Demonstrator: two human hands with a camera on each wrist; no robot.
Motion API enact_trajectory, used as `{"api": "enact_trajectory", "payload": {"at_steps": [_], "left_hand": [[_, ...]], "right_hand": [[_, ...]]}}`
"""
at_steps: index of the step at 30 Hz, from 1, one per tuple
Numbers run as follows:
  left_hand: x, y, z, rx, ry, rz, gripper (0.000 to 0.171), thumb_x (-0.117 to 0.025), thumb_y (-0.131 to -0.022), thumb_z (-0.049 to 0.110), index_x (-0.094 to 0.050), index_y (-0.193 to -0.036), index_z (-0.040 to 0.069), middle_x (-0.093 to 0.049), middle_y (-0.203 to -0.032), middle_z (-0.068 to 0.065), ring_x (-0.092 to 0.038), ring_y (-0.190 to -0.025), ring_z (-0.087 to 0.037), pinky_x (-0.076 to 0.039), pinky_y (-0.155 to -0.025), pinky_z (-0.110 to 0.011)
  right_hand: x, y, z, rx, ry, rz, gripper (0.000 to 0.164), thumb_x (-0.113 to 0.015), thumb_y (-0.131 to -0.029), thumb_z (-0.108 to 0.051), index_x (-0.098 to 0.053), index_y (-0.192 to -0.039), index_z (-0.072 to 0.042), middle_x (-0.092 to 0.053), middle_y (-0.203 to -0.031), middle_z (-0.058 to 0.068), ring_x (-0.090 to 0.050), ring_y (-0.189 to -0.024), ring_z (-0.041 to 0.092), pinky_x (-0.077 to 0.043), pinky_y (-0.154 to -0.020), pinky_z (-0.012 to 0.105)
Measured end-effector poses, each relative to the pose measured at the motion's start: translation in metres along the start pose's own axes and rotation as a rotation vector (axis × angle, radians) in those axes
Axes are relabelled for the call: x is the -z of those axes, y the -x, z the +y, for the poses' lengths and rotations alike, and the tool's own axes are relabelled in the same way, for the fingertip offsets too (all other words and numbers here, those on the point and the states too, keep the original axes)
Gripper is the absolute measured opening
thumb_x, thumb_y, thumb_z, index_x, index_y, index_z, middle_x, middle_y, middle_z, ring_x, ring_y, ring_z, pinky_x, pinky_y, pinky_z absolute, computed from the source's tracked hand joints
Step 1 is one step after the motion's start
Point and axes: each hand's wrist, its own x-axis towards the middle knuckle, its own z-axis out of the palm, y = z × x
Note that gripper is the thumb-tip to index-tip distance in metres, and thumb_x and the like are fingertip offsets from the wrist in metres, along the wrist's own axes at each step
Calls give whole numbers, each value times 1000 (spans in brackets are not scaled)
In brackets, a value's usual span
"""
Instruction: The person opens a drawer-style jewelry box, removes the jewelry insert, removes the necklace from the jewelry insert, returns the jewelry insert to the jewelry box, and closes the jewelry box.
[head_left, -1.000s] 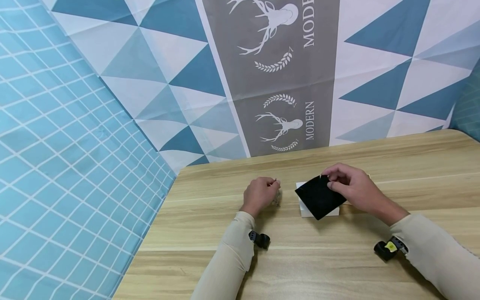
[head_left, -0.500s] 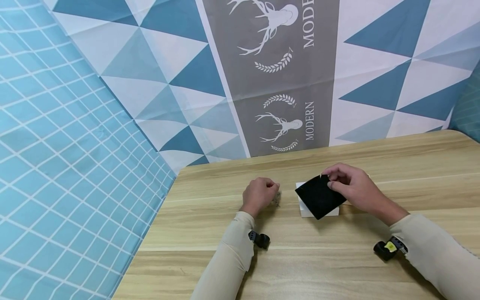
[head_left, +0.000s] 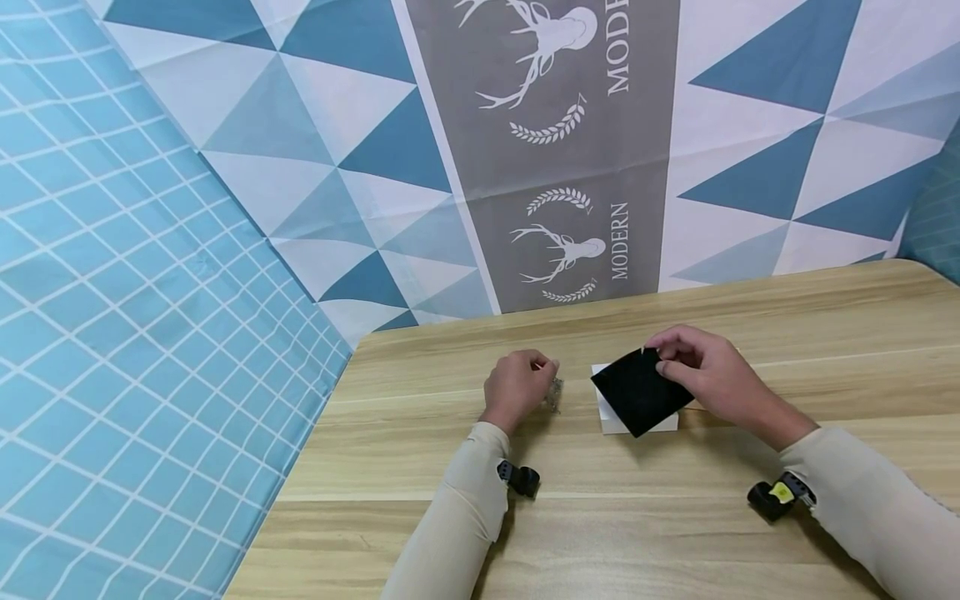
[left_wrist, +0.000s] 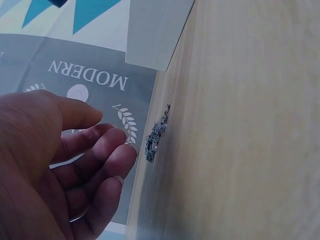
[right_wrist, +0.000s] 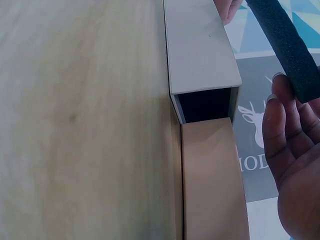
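My left hand (head_left: 519,387) hovers low over the table, fingers loosely curled around nothing. A small silver chain (left_wrist: 156,134) lies bunched on the wood just beyond its fingertips, apart from them in the left wrist view. With thumb and fingers, my right hand (head_left: 705,371) pinches one corner of a square black foam pad (head_left: 639,392). The pad is tilted above a white box sleeve (right_wrist: 202,45) and hides much of it in the head view. Seen from the right wrist, a brownish inner drawer (right_wrist: 212,175) sits partly pulled out, with a dark opening showing between it and the sleeve.
The wooden table (head_left: 600,533) stretches around both hands. Behind it hangs a patterned cloth (head_left: 577,167) with deer prints and triangles, and a blue checked cloth (head_left: 135,292) slopes down along the left side.
My left hand has lifted slightly and drawn back from the chain, which shows more now. The right hand and the black foam pad have barely moved.
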Motion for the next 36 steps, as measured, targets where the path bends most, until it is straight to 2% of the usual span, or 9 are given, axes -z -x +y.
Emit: {"api": "enact_trajectory", "payload": {"at_steps": [5,13,22,30,36], "left_hand": [[0,-1,1,12,23,3,24,-62,-97,41,-76,-84,25,-65,-73,14,-55,-62,-9,-43,-59,-33],[-1,0,1,-19,91,-27,32,-58,-100,41,-76,-84,20,-61,-66,14,-54,-62,-10,-42,-63,-33],[-1,0,1,-28,89,-46,28,-58,-100,39,-78,-90,21,-63,-71,14,-56,-66,-10,-44,-65,-34],[-2,0,2,-31,81,-49,26,-59,-100,39,-78,-92,22,-64,-74,15,-56,-67,-9,-45,-65,-34],[-2,0,1,-20,69,-38,26,-59,-99,38,-78,-91,23,-66,-78,15,-55,-64,-9,-44,-62,-33]], "right_hand": [[1,0,-1,-7,10,6,22,-62,-95,2,-65,-118,-1,-62,-100,9,-59,-83,11,-48,-72,17],[2,0,-2,-11,18,14,22,-62,-95,2,-65,-117,-1,-63,-100,9,-59,-83,11,-48,-72,16],[3,-1,0,-31,31,26,23,-62,-96,1,-65,-119,-1,-62,-101,10,-59,-84,10,-48,-72,15],[4,-2,-1,-32,77,109,20,-63,-96,-2,-67,-116,-4,-62,-93,7,-58,-78,12,-46,-68,16],[5,-2,0,-26,106,133,20,-61,-97,-1,-67,-116,-3,-60,-91,6,-56,-76,13,-45,-67,16]]}}
